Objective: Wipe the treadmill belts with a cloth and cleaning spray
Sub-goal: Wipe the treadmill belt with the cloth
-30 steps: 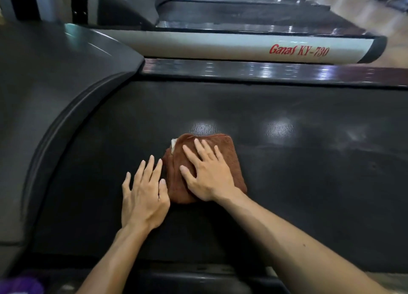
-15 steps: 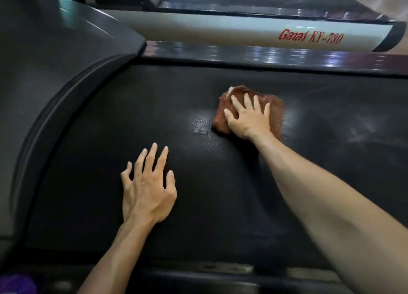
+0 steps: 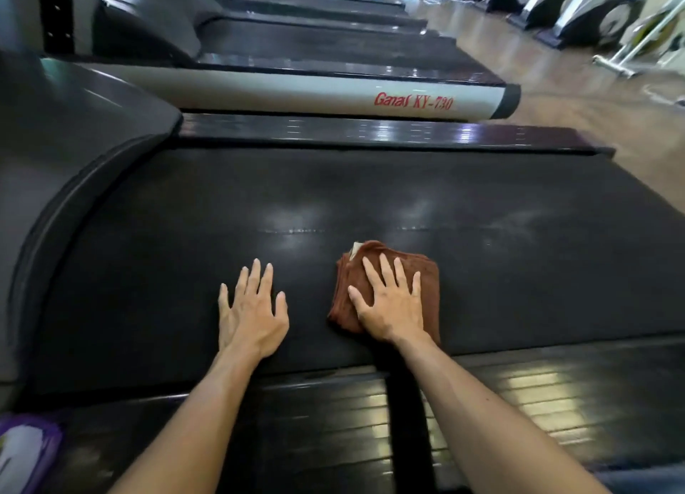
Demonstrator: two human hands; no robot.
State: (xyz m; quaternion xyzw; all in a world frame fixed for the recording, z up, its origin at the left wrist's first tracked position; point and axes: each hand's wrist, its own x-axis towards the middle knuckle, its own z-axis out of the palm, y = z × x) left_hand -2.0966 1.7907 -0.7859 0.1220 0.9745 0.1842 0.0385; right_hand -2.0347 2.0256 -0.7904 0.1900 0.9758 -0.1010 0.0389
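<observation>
A folded brown cloth [image 3: 426,271] lies on the black treadmill belt [image 3: 370,197], near the belt's close edge. My right hand [image 3: 389,301] presses flat on the cloth with straight, spread fingers. My left hand [image 3: 252,308] rests flat on the bare belt a hand's width left of the cloth, fingers straight. A purple and white object [image 3: 26,453], perhaps the spray bottle, shows at the bottom left corner, partly cut off.
The dark motor cover [image 3: 74,141] rises on the left. Ribbed side rails run along the near [image 3: 370,419] and far [image 3: 370,134] edges of the belt. Another treadmill marked "Ganas KY-730" [image 3: 411,102] stands beyond, then more treadmills. Wooden floor and exercise machines [image 3: 578,15] lie at the right.
My right hand slid the cloth from the far side of the belt back toward me, to the near edge. My left hand stayed flat on the belt. The view tilted up.
</observation>
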